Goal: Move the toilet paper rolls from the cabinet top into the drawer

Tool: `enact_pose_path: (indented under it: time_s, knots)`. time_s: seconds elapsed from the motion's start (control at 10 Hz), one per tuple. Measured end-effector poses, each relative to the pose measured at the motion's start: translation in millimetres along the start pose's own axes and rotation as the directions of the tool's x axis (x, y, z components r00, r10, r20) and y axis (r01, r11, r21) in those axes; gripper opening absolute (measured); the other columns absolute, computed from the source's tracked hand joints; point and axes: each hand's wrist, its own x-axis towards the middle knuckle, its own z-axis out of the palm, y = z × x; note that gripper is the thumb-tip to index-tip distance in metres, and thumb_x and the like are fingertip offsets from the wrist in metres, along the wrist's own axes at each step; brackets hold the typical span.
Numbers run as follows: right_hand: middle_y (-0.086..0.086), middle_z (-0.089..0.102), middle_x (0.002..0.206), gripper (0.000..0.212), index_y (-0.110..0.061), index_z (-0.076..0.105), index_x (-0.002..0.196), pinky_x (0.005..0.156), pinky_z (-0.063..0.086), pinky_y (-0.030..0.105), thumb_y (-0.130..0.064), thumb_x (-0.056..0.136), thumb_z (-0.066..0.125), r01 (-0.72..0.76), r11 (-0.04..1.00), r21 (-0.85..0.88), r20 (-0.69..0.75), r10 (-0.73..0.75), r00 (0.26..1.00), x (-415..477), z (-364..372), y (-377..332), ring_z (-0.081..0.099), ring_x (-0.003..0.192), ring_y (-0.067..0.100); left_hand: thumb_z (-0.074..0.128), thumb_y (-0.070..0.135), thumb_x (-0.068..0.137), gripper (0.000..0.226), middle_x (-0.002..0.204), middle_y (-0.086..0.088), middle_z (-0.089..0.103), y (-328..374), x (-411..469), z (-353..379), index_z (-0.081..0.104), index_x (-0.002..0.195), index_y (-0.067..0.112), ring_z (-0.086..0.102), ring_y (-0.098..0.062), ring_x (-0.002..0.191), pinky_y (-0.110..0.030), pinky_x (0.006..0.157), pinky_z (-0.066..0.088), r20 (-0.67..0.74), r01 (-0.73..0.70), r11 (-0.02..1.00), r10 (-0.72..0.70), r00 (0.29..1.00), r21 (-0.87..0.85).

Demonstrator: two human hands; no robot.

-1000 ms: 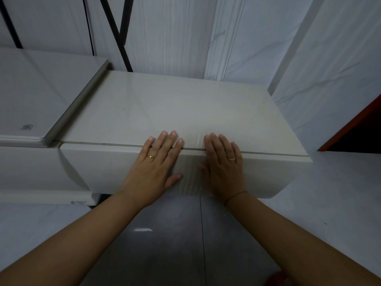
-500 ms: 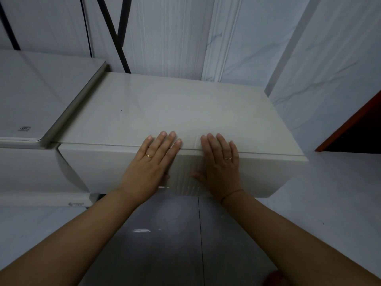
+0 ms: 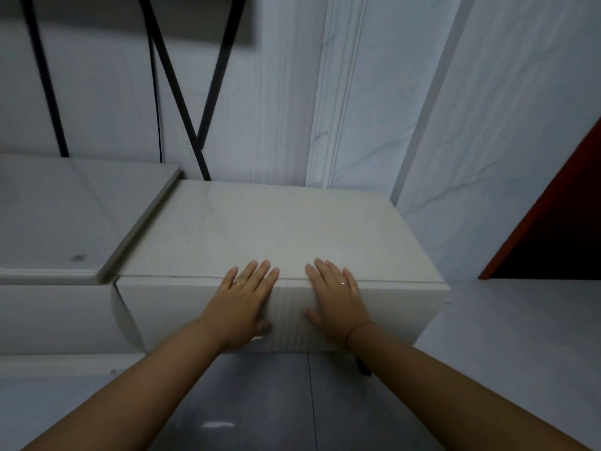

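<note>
Drawer front (image 3: 182, 307) sits closed beneath the pale cabinet top (image 3: 276, 229), with only a thin seam between them and its inside hidden from view. At far left, a lower white unit (image 3: 58, 216) bearing a small square label (image 3: 78, 258) abuts the cabinet, and black cables (image 3: 182, 92) cross on the wall behind. At centre, the person's left hand (image 3: 242, 302), with a gold ring (image 3: 239, 283), lies flat on the drawer front, its fingers straight and released, tips reaching the seam. Just beside it, apart, the right hand (image 3: 338, 301) lies flat in the same way, grasping nothing, with a thin cord (image 3: 356, 330) at the wrist. A red door frame (image 3: 536, 209) edges the right.
</note>
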Motion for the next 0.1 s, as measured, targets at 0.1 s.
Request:
enact_pose_path:
  time_s: [0.1]
  knots:
    - [-0.001, 0.006, 0.159, 0.074, -0.023, 0.008, 0.149, 0.116, -0.003, 0.036, -0.047, 0.090, 0.045, -0.010, 0.996, 0.087, -0.008, 0.011, 1.000, -4.7, -16.1, 0.2, 0.003, 0.145, 0.014, 0.048, 0.050, 0.090, 0.086, 0.159, -0.003, -0.013, 6.3, -4.8, -19.9, -0.008, 0.150, 0.022, -0.012, -0.021, 0.146, -0.041, 0.116, -0.008, 0.112, 0.001, 0.999, 0.004, 0.994, -0.049]
